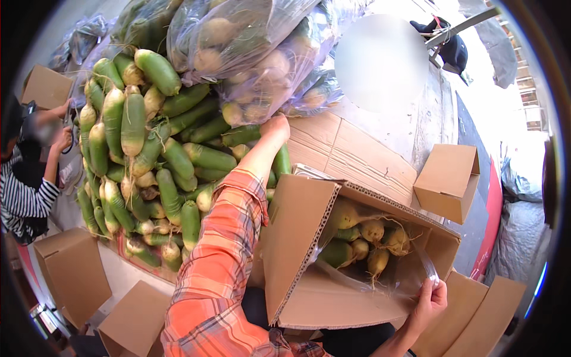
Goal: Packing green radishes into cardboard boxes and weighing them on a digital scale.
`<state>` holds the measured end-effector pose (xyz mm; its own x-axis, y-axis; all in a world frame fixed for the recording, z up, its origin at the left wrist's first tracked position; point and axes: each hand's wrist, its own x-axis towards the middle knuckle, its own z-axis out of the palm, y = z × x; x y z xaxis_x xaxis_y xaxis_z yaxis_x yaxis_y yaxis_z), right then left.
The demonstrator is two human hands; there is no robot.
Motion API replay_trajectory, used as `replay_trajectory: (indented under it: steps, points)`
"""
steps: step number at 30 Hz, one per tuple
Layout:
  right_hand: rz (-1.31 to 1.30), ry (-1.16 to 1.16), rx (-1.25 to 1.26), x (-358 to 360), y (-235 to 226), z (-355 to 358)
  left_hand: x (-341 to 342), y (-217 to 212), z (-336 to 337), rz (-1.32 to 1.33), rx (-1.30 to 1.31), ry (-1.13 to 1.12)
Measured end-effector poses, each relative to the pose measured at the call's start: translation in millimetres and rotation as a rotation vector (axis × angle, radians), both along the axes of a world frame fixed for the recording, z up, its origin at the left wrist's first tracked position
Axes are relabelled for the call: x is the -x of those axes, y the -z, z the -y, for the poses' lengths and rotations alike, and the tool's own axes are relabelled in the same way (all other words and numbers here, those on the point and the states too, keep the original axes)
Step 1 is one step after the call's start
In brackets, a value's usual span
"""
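Observation:
My left hand reaches over the far right edge of a big heap of green radishes, up against a purple-tinted plastic bag. Its fingers are mostly hidden. One green radish lies just below that hand, and I cannot tell whether it is gripped. My right hand pinches the rim of a clear plastic liner at the right side of an uncovered cardboard box. Inside the lined box, several radishes lie with their pale, rooted ends facing me.
Behind the heap, more plastic bags of radishes are piled. Smaller cardboard boxes stand at the right and lower left. Flattened cardboard covers the ground beyond my box. A person in a striped sleeve is at the left.

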<state>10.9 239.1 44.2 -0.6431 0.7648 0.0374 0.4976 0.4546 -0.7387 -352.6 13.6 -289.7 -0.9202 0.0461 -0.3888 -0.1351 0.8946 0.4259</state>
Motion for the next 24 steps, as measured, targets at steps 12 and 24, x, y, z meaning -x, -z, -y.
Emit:
replay_trajectory:
  steps: [12, 24]
  points:
    - [0.082, -0.105, 0.052, 2.1, -4.0, -7.3, -57.9, -43.9, 9.6, -0.311, -0.121, 0.104]
    - [-0.014, -0.285, 0.166, -5.8, -6.4, -9.9, -232.4, -206.7, 207.1, -0.368, -1.446, -0.584]
